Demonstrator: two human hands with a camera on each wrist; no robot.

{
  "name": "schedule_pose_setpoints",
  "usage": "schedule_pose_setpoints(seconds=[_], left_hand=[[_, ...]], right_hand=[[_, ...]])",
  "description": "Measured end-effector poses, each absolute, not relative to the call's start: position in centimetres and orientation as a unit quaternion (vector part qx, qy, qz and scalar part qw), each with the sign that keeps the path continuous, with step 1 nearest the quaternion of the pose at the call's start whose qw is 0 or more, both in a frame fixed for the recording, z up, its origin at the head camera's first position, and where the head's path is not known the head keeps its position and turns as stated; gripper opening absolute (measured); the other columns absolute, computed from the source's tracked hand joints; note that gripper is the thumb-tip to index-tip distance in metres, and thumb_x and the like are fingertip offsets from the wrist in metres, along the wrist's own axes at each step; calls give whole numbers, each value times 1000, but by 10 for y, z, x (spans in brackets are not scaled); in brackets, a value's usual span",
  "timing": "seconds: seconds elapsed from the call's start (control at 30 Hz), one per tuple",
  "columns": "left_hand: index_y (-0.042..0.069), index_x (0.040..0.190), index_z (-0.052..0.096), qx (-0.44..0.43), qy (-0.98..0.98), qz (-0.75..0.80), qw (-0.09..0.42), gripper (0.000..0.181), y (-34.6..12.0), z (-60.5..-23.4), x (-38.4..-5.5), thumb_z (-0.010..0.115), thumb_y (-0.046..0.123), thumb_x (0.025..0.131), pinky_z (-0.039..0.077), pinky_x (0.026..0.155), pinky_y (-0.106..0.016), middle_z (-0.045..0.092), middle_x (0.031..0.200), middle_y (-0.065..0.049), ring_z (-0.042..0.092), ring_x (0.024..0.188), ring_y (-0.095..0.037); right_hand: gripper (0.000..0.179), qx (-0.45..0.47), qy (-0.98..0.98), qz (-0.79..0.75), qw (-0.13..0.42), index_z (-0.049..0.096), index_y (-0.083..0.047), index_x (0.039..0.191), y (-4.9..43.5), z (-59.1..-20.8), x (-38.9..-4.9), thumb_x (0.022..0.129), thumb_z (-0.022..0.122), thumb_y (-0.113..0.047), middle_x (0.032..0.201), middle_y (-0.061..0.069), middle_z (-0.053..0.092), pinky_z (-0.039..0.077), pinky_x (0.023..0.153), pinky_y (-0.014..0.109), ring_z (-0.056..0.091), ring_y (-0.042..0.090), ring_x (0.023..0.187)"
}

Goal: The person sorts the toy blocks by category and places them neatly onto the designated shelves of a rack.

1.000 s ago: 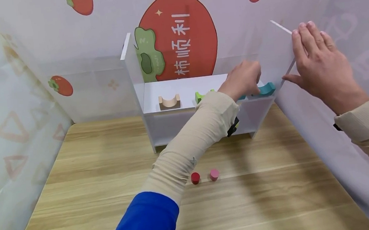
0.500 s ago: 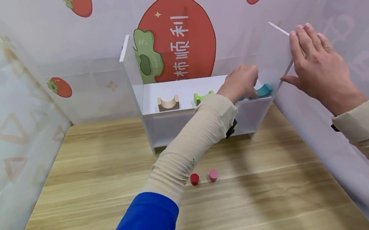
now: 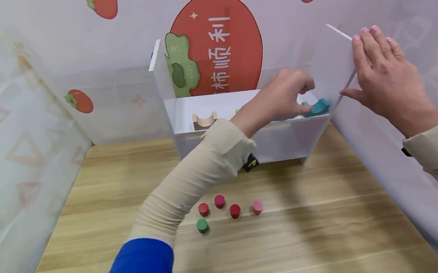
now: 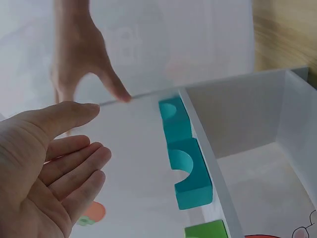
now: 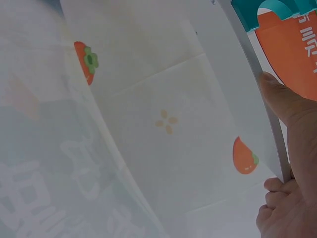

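Action at the right-hand end

Nearest in, 5 small cylinders (image 3: 235,210) stand on the wooden table (image 3: 312,237). Beyond, the left hand (image 3: 282,94) hovers, fingers loose, gripping nothing, near 2 teal blocks (image 4: 192,176) on the white shelf (image 3: 215,100); they look light, hard, slightly slick, best pinched by the flat sides. The right hand (image 3: 389,76) braces the side panel (image 3: 332,64), fingers straight: apparently thin, stiff stuff, steadied by its edge. Behind, a printed fruit (image 3: 241,42).
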State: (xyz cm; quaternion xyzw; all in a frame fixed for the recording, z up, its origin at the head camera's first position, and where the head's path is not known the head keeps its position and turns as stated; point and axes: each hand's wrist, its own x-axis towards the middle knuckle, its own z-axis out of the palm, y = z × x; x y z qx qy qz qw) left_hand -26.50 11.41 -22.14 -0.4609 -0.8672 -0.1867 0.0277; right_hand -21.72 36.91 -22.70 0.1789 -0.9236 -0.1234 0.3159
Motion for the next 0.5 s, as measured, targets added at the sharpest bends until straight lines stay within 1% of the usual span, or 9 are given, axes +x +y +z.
schedule_pose_setpoints(seconds=[0.13,0.27,0.37,0.5], left_hand=[[10,131,71,-489,-842,-224,38,40,77,-233,-243,77,27,96,50,106,-21,75,130,-1,68,120,-12],[8,134,71,-484,-837,-253,26,42,36,-256,-223,79,22,95,52,109,-26,76,130,-2,70,122,-15],[8,136,70,-461,-846,-268,5,44,5,-282,-213,80,22,95,54,111,-29,75,133,-4,70,125,-16],[6,134,71,-419,-852,-312,-26,44,-37,-330,-204,81,21,94,56,110,-33,75,134,-8,71,126,-20]], right_hand=[[120,175,-928,-119,305,18,11,163,366,-225,-219,74,93,-18,169,35,23,19,133,57,19,47,161],[118,164,-936,-121,288,15,11,163,364,-223,-219,78,91,-18,170,35,19,15,133,56,16,47,162],[116,158,-938,-117,285,14,12,163,364,-223,-218,79,89,-16,170,35,19,15,133,57,15,47,162],[117,160,-936,-116,291,16,13,162,363,-223,-217,76,90,-15,169,36,21,16,133,57,18,48,161]])
